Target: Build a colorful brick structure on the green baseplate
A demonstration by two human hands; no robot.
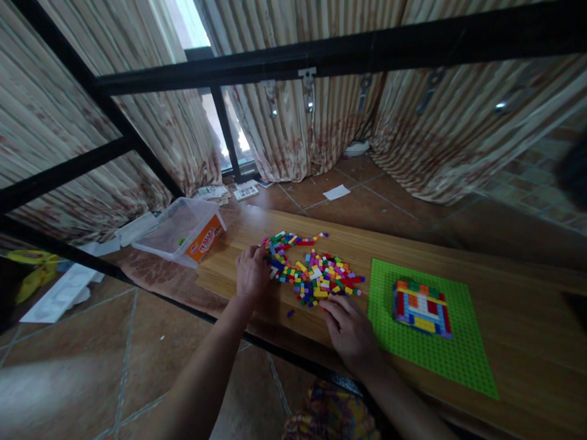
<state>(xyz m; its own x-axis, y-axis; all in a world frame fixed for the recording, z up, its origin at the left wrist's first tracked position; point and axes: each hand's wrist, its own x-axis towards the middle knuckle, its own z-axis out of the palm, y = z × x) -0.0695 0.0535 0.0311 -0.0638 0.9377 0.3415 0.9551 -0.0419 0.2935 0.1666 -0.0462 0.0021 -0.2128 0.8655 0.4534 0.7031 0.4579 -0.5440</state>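
Observation:
A heap of small multicoloured building bricks (319, 270) is spread over the wooden tabletop. My left hand (252, 273) is at the heap's left edge, its fingers curled down against the bricks; what they hold, if anything, is hidden. At the near right edge of the heap is my right hand (350, 330), thumb and fingers drawn together around a small reddish brick (324, 309). To its right lies a green studded baseplate (436, 362), bearing a built block of bricks (423, 308) in red, white, blue, yellow and orange. One dark brick (290, 314) lies apart, between my hands.
A clear plastic tub (178, 227) with an orange label stands at the table's left end. The long wooden table (523, 321) runs to the right. Black metal bars (345, 45) cross in front of striped curtains. Papers (337, 192) lie on the tiled floor.

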